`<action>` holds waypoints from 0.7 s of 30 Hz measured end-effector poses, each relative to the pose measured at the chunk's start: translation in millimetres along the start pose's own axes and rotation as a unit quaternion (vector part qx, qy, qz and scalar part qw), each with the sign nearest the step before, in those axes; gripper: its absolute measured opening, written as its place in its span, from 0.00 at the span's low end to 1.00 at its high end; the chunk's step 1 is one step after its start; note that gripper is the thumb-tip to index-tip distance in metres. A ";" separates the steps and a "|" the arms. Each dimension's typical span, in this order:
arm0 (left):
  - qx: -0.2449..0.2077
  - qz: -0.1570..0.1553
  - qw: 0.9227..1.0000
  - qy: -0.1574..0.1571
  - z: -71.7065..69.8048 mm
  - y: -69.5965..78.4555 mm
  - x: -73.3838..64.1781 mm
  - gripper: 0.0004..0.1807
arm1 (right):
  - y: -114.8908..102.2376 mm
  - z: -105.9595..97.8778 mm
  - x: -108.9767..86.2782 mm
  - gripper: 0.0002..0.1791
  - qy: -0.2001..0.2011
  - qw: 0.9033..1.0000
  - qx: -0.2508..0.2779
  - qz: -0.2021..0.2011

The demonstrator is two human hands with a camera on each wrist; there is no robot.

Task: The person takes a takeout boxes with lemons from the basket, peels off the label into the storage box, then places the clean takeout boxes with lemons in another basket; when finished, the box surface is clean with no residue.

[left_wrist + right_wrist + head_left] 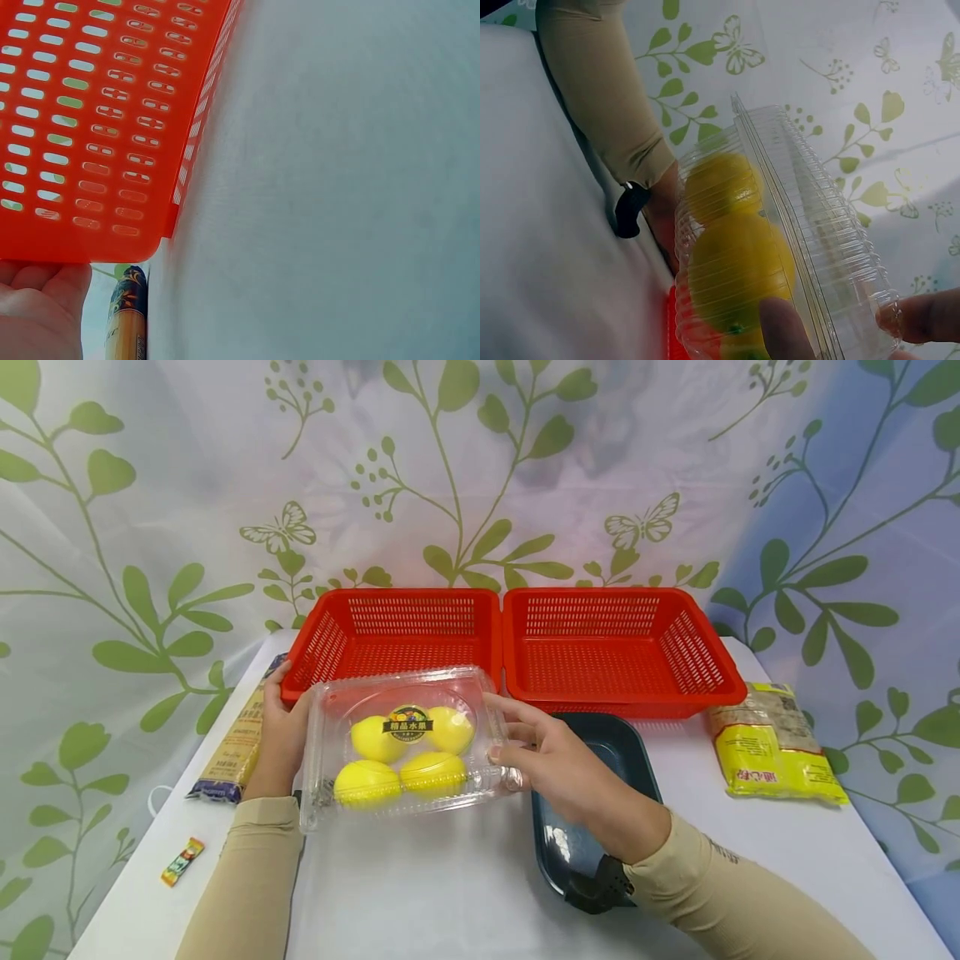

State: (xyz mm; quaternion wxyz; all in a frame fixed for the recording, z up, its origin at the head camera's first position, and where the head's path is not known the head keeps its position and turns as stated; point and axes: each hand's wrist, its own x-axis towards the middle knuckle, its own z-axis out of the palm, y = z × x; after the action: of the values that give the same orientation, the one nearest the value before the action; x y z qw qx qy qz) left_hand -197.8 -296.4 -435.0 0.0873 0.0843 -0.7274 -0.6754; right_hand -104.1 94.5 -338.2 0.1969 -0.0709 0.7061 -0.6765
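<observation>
My right hand [558,764] grips the right end of a clear plastic fruit box [405,739], thumb on the near side. Inside lie several yellow lemons [739,262], under a lid with a dark fruit label. The box is held tilted above the table, in front of the left red basket [412,610]. My left hand [283,735] is at that basket's left front corner, partly behind the box. In the left wrist view, its fingers [37,281] go behind the edge of the slotted red wall.
A second red basket [622,693] stands beside the first. Under my right forearm lies a dark blue tray [562,852]. A yellow packet [776,747] is at the right, a long noodle-like packet [232,743] at the left, and a small snack wrapper [182,862] near the left edge.
</observation>
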 end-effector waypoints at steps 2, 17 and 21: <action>-0.001 0.013 1.000 0.006 -1.2 -6.5 4.4 0.42 | 3.7 0.3 -3.0 0.37 -0.002 1.000 -0.001 0.003; -0.045 0.053 0.998 0.007 0.5 -13.0 10.6 0.42 | 35.0 3.5 -11.6 0.37 -0.011 1.000 -0.017 0.005; -0.050 0.048 0.998 0.003 0.5 -5.8 7.8 0.42 | 39.6 3.8 -12.5 0.38 -0.013 1.000 -0.019 0.004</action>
State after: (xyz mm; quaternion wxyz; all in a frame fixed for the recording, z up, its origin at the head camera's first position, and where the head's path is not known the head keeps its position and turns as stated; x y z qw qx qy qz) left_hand -205.4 -298.2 -440.7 0.1261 0.0466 -0.6953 -0.7060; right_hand -84.7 98.6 -374.9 0.2067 -0.0805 0.7164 -0.6615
